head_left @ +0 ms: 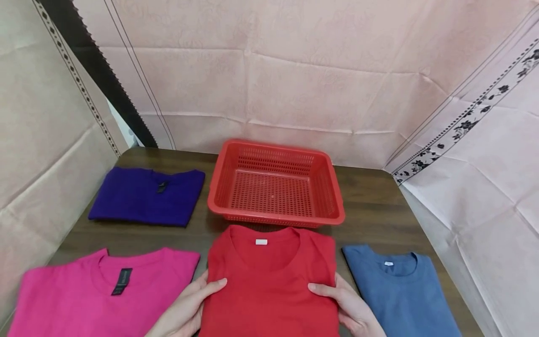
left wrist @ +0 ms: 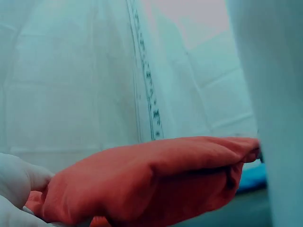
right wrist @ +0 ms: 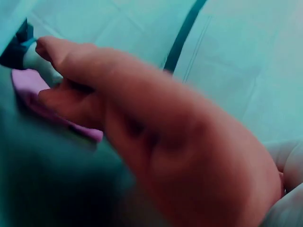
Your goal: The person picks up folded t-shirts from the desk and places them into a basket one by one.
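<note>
A folded red T-shirt (head_left: 269, 285) with a small white neck label is gripped at both sides, its collar toward the basket. My left hand (head_left: 189, 304) holds its left edge, thumb on top and fingers underneath. On the opposite edge my right hand (head_left: 353, 306) does the same. The left wrist view shows the red shirt (left wrist: 156, 175) raised above the table, its folded layers drooping. From the right wrist, the red shirt (right wrist: 180, 137) fills the middle, with fingers at the lower right. Just beyond the collar stands a red plastic basket (head_left: 271, 192), with nothing inside.
On the brown wooden table (head_left: 366, 196) lie a folded purple shirt (head_left: 139, 196) at back left, a pink shirt (head_left: 84, 299) at front left and a blue shirt (head_left: 408, 290) at the right. Pale patterned cloth (head_left: 294, 84) hangs behind and at both sides.
</note>
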### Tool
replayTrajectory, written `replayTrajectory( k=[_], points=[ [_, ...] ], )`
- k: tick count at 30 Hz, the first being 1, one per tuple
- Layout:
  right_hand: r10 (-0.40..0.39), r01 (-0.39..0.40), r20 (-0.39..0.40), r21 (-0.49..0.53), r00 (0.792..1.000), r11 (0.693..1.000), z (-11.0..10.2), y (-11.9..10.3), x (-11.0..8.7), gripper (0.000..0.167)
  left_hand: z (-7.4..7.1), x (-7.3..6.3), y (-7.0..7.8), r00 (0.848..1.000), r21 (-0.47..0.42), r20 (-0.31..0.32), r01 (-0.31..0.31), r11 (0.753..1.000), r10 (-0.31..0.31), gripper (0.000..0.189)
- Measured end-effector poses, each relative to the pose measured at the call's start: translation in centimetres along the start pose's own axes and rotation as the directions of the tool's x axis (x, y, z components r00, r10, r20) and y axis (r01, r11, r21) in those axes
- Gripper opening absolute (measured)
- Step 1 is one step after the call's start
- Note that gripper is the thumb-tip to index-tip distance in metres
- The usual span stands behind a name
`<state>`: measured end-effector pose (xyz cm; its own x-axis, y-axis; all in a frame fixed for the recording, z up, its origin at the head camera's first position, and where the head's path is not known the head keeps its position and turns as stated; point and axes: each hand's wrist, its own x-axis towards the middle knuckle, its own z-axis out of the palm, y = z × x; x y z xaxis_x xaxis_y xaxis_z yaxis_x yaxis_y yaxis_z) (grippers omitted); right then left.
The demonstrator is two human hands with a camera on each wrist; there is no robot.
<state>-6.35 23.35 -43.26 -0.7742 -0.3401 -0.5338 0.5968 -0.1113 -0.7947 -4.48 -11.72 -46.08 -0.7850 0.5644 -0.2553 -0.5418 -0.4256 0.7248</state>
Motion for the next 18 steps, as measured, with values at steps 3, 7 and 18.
replayTrajectory(
  k=[3,7,18],
  points=[
    [-0.028,0.028,0.007,0.010,1.000,1.000,0.5,-1.7,-1.1,0.066,1.2,-0.5,1.6,1.000,-0.030,0.018,0.001,1.000,0.000,0.073],
    [-0.084,0.084,0.009,0.012,0.996,0.996,1.1,-4.2,-2.1,0.064,2.4,-0.7,4.4,1.000,-0.022,0.015,-0.004,1.000,0.005,0.074],
    [-0.156,0.159,-0.042,0.069,0.987,0.985,1.2,-11.3,1.2,0.059,2.0,4.3,11.9,0.999,0.003,-0.004,-0.051,0.999,0.051,0.042]
  ],
)
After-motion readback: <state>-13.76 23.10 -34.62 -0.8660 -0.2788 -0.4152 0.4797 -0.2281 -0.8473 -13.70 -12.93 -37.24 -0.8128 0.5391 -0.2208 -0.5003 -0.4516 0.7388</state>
